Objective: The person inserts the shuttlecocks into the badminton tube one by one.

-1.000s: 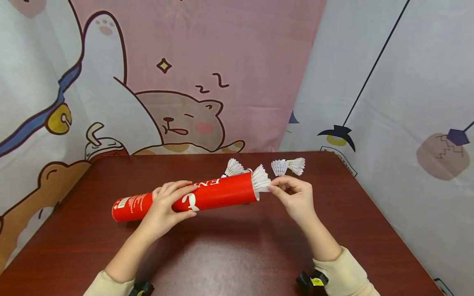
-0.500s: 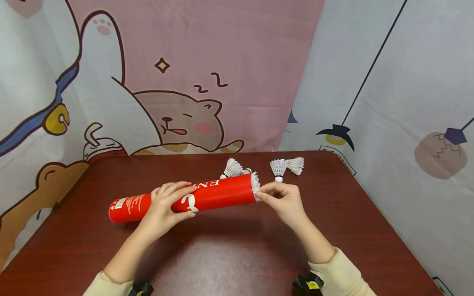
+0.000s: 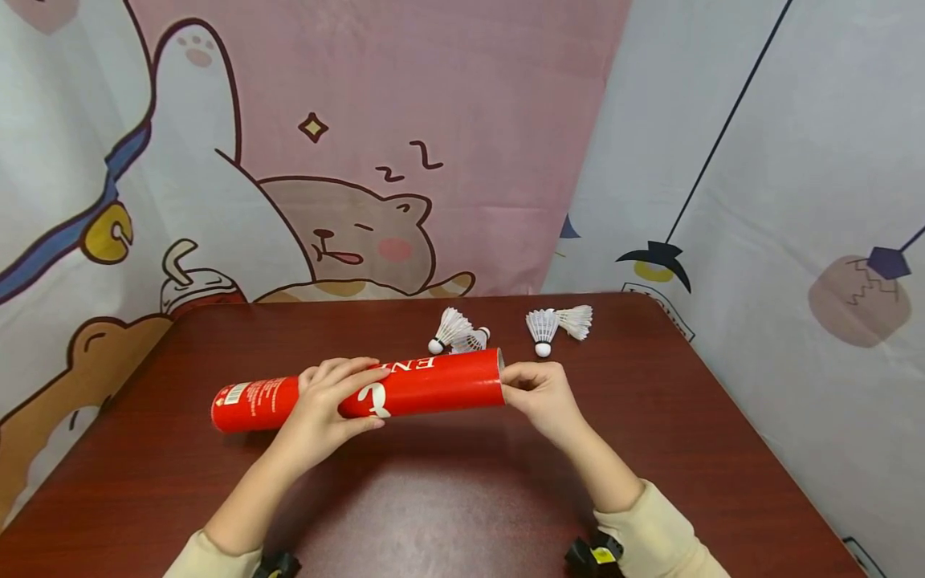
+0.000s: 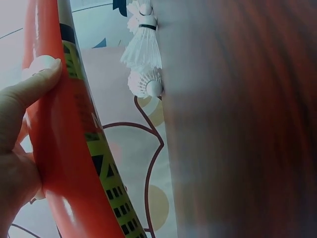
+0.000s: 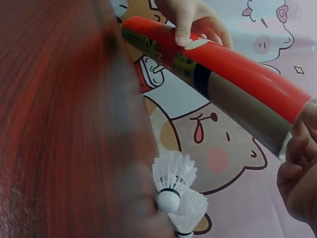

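A long red shuttlecock tube (image 3: pixel 441 384) lies nearly level above the table, its open end to the right. My left hand (image 3: pixel 334 401) grips it around the middle; in the left wrist view the thumb lies along the red wall of the tube (image 4: pixel 44 124). At the mouth is my right hand (image 3: pixel 543 399), with fingertips inside the rim. The right wrist view shows a finger of the right hand (image 5: pixel 303 186) reaching in while others curl outside. Whatever those fingertips touch is hidden by the tube wall, as is the shuttlecock inside.
Behind the tube, two white shuttlecocks (image 3: pixel 450 327) lie together on the brown table (image 3: pixel 650 417). Another pair of shuttlecocks (image 3: pixel 542 331) lies farther right. A printed cartoon cloth (image 3: pixel 470 160) hangs beyond the table's back edge.
The shuttlecock whose feathers stuck out of the tube has slid inside, out of sight. My right hand has moved left, its fingertips entering the mouth. The left hand keeps its grip.
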A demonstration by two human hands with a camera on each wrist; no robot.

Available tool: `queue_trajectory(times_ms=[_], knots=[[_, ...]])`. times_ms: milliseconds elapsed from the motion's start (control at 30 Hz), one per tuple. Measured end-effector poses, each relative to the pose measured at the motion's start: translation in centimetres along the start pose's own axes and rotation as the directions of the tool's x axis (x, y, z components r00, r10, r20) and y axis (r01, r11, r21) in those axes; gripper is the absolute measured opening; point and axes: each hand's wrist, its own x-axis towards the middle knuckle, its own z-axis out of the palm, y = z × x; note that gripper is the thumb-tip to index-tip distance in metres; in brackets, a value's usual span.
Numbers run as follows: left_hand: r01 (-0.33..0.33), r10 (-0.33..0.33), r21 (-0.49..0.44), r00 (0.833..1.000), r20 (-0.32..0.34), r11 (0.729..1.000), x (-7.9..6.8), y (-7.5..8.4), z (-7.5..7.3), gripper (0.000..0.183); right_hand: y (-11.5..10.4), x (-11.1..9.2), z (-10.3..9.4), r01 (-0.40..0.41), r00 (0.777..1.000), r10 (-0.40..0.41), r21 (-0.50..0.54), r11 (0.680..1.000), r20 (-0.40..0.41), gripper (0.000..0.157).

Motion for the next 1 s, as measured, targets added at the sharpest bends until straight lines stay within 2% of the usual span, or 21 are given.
queue_trajectory(times_ms=[233,633,800,1000], knots=[[0.008,-0.008,-0.010,1.000,0.003,1.000,-0.1,0.0,0.1,0.072,0.3,0.4,0.5,-0.033,0.998,0.030,0.048,0.998,0.056,0.006],[0.043,-0.043,-0.027,0.999,0.031,0.999,-0.2,-0.3,0.1,0.071,0.3,0.6,-0.5,0.030,0.993,-0.036,0.051,0.998,0.109,0.009],[0.053,-0.053,-0.018,0.998,0.026,0.998,-0.1,-0.5,0.0,0.072,0.4,0.8,-1.5,0.027,0.998,-0.026,-0.013,1.000,0.061,0.010],[0.061,-0.061,-0.015,0.998,0.022,0.998,-0.1,-0.5,-0.2,0.072,-0.9,1.5,-2.6,0.003,1.000,-0.005,-0.116,0.993,-0.019,0.013]])
